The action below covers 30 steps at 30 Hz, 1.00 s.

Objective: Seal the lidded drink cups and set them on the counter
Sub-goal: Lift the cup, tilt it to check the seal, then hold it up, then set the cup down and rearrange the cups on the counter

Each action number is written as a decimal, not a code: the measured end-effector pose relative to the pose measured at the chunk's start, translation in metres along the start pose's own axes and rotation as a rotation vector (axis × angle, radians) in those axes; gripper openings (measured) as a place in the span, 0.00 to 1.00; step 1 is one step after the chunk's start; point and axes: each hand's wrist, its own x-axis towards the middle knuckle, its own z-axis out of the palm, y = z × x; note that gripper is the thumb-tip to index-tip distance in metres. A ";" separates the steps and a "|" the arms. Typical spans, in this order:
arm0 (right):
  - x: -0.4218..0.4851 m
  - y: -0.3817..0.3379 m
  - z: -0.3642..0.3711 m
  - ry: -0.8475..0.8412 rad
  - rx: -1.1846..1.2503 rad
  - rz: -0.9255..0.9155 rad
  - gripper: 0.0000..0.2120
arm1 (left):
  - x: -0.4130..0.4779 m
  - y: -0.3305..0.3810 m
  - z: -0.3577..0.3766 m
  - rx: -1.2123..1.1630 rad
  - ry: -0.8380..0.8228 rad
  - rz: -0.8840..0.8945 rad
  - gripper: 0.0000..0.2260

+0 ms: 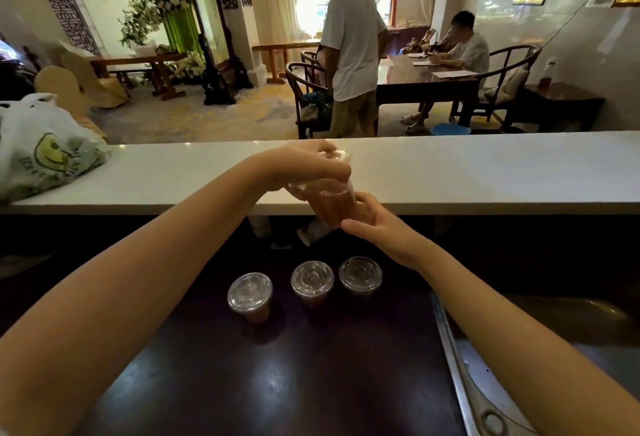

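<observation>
Drink cup (332, 207), clear tapered plastic with brown liquid, held tilted above the near edge of the long smooth white table (485, 172). Dark glossy lower table (277, 383): three lidded cups (312, 281) in a row. Left grip (311, 165) curled over the held cup's lid; right grip (374, 224) pinching its base.

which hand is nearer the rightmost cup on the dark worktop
Right. The right hand holds the base of the raised cup, just above the rightmost cup; the left hand grips the raised lid, farther up.

Both hands hold a tilted lidded cup (330, 200) of brown drink before the white counter (485, 172): left hand (311, 167) gripping its lid, right hand (375, 224) at its base.
</observation>
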 end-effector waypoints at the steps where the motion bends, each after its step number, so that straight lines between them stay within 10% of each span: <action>1: 0.003 0.015 -0.004 -0.019 -0.137 0.061 0.33 | 0.001 -0.008 0.003 0.025 0.021 0.006 0.27; 9: 0.029 0.112 -0.005 -0.105 -0.974 0.436 0.52 | 0.002 -0.060 0.013 0.318 0.122 0.086 0.33; 30: 0.016 0.078 -0.009 -0.040 -0.921 0.467 0.46 | 0.031 -0.107 0.004 0.398 0.073 0.145 0.32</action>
